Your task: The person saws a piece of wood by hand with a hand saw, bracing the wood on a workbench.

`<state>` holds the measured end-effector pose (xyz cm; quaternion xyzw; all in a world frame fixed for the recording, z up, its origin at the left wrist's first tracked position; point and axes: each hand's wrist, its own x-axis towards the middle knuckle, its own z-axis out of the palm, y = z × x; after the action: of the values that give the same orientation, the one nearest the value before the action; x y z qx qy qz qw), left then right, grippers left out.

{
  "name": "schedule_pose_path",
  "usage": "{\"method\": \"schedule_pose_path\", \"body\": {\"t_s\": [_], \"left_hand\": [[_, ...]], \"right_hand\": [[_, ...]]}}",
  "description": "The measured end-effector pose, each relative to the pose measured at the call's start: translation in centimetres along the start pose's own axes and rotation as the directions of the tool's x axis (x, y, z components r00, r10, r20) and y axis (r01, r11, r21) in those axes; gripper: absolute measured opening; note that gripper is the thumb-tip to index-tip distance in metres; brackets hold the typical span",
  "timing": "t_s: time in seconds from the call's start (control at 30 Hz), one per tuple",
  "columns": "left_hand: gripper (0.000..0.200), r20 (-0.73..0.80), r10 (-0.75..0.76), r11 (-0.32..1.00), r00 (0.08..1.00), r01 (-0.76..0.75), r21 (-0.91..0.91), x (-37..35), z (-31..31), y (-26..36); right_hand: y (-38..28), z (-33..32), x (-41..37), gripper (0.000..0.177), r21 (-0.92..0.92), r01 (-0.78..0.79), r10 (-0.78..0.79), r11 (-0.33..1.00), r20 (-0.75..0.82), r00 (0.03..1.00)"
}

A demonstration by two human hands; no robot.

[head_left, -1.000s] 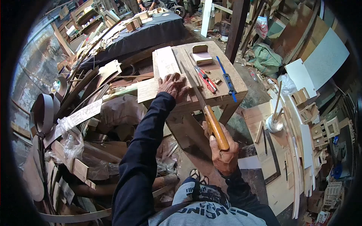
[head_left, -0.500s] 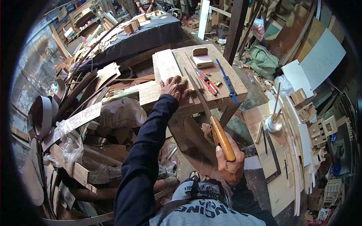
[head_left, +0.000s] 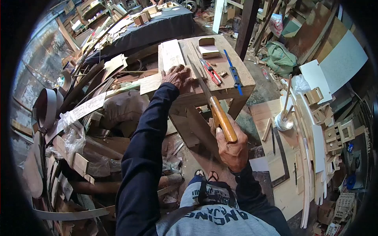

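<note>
My left hand point(head_left: 178, 78) presses down on pale wooden boards point(head_left: 170, 55) at the left edge of a small wooden bench point(head_left: 245, 70), its fingers spread. A handsaw's wooden handle point(head_left: 221, 118) is gripped in my right hand point(head_left: 232, 146), below the bench's front edge. The saw blade point(head_left: 200, 82) reaches up across the bench top, just right of my left hand. To the right of the blade lie a red cutter point(head_left: 210, 72), a small wood piece with a pale face point(head_left: 208, 50) and a blue clamp-like tool point(head_left: 234, 72).
Scrap wood and plastic point(head_left: 75, 133) crowd the left side. Behind stands a table with a dark cloth point(head_left: 157, 33), with a person's hand point(head_left: 153, 2) at its far edge. At right are plywood point(head_left: 258, 114), a white pot with sticks point(head_left: 283, 122) and small wooden frames point(head_left: 334, 137).
The bench and both hands sit higher in the view. My right hand and the saw handle have shifted up and slightly left; my left hand stays on the boards.
</note>
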<state>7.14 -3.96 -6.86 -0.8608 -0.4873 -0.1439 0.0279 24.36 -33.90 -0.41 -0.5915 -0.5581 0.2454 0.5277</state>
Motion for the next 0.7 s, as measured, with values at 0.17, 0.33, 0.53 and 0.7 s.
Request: {"method": "schedule_pose_path", "body": {"t_s": [0.17, 0.33, 0.53, 0.7], "left_hand": [[0.057, 0.069, -0.003, 1.0, 0.998, 0.002, 0.016, 0.1, -1.1, 0.5], [0.057, 0.098, -0.002, 1.0, 0.995, 0.0, 0.013, -0.1, -1.6, 0.7], [0.058, 0.069, 0.017, 0.999, 0.997, -0.02, 0.032, -0.4, -1.5, 0.6], [0.061, 0.099, 0.007, 1.0, 0.995, -0.008, 0.011, -0.7, -1.5, 0.3]], "right_hand": [[0.9, 0.6, 0.0, 0.047, 0.03, 0.061, -0.06, 0.998, -0.018, 0.998], [-0.6, 1.2, -0.5, 0.043, 0.063, -0.022, 0.022, 0.998, -0.001, 1.0], [-0.4, 2.2, -1.0, 0.042, 0.021, 0.017, -0.016, 1.0, -0.051, 0.999], [-0.4, 2.5, -1.5, 0.049, 0.05, 0.002, 0.0, 0.999, -0.042, 0.999]]}}
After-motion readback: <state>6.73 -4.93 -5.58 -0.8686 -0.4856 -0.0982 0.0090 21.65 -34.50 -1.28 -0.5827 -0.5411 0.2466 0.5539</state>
